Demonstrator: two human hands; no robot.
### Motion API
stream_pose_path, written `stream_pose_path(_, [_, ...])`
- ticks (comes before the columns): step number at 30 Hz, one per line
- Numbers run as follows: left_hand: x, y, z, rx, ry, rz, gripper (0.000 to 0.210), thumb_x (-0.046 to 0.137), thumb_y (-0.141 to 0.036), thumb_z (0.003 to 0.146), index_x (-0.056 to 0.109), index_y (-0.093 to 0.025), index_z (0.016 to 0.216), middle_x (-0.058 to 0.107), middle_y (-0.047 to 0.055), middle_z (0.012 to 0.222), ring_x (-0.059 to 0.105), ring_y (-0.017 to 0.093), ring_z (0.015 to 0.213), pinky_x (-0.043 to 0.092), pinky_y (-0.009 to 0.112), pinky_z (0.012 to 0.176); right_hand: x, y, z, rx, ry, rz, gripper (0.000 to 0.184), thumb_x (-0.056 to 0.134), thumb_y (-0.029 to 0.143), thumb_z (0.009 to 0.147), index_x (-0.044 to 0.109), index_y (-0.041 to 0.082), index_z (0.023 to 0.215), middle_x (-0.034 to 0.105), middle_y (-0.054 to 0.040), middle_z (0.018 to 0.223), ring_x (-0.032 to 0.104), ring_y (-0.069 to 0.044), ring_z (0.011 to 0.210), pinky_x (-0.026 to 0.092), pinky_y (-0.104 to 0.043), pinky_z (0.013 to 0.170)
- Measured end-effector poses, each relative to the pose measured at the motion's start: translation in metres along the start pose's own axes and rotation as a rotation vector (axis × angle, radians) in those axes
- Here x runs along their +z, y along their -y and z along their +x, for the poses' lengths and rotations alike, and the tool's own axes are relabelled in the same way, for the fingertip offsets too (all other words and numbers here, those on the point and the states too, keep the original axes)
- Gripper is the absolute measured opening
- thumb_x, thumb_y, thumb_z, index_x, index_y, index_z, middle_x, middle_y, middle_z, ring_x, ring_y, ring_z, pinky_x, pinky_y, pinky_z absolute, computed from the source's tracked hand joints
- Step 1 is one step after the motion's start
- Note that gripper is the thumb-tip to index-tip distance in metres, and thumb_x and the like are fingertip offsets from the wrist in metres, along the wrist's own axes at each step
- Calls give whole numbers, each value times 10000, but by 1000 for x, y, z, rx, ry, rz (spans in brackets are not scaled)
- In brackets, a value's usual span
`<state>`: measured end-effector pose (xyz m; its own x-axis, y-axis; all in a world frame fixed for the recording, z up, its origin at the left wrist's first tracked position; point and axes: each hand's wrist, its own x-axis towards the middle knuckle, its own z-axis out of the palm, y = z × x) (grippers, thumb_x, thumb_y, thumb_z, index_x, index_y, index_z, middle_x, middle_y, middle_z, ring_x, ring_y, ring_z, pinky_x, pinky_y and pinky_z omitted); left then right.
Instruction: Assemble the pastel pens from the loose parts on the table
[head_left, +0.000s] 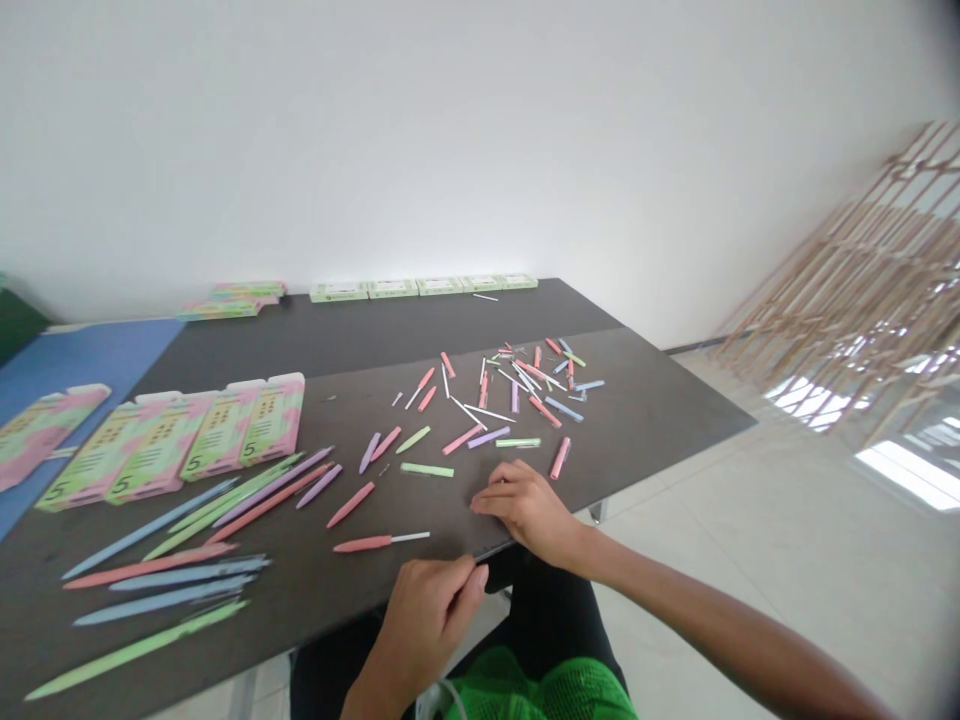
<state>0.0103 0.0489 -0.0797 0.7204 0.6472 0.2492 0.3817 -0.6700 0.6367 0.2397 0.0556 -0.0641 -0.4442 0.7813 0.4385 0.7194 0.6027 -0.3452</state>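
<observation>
My left hand (435, 615) is at the table's front edge, its fingers curled and the thumb beside the index finger; whatever they may hold is hidden. On the tabletop rests my right hand (521, 505), fingers loosely bent and a little apart, with nothing visible in them. Left of it lie a pink pen barrel (364, 544) with a white refill sticking out, and a light green pen part (427, 470). Just beyond the fingers is another green pen part (517, 443). A short pink pen part (560, 458) lies to the right.
Loose pen parts and white refills (529, 378) are scattered farther back. Several longer pens (180, 575) lie at left, beside pink-and-green boxes (274, 420). Pale green boxes (394, 288) line the back edge of the dark table (660, 420). A stick rack (847, 270) stands right.
</observation>
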Motion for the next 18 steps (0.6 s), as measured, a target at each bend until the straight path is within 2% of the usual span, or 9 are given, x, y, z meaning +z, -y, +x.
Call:
stream_pose_path(5, [2,1,-2,17,-15,13,396,401,-236,1089,408,-218,693,511,-44,550,512,112,487,243,313,555,8,6,-1,-123,133,-246,198,567,188,1068,757,172,1124,784,-130,1195,647,-243,984,502,-387,835])
stream_pose_path(9, [4,4,-3,36,-35,28,396,398,-231,1090,405,-222,694,508,-46,546,510,110,479,257,311,553,-5,1,-3,-123,98,-303,261,560,189,1066,721,159,1268,761,-143,1262,664,-264,1034,517,-404,842])
stream_pose_path(11, [4,5,-3,40,-39,33,403,394,-230,1093,402,-222,690,497,-48,542,499,106,473,257,309,549,-27,-19,-1,-2,15,-309,292,564,177,1052,727,185,1295,768,-139,1254,670,-277,1072,527,-429,909])
stream_pose_path(13, [4,6,-3,46,-40,32,411,398,-233,1093,395,-221,682,487,-51,534,487,104,466,258,305,545,-58,-50,3,248,-74,-352,281,553,124,1035,776,194,1192,779,-131,1194,680,-268,1075,537,-428,976])
stream_pose_path(15, [3,6,-2,55,-36,29,416,409,-238,1091,396,-219,676,487,-50,531,489,103,468,263,300,545,-92,-86,8,527,-14,-422,214,612,225,1047,761,186,1196,734,-145,1261,682,-262,1113,565,-405,987])
stream_pose_path(17, [1,6,-2,67,-30,28,415,420,-240,1087,404,-217,674,496,-50,533,492,103,469,267,296,544,-120,-118,11,592,19,-437,349,673,376,1034,657,185,1326,661,-108,1355,687,-263,1144,605,-465,965])
stream_pose_path(18, [0,6,-2,72,-28,28,412,426,-240,1084,410,-217,673,502,-49,535,494,103,469,269,294,543,-129,-131,12,603,32,-436,354,672,379,1035,654,188,1332,656,-108,1365,685,-266,1149,607,-464,965])
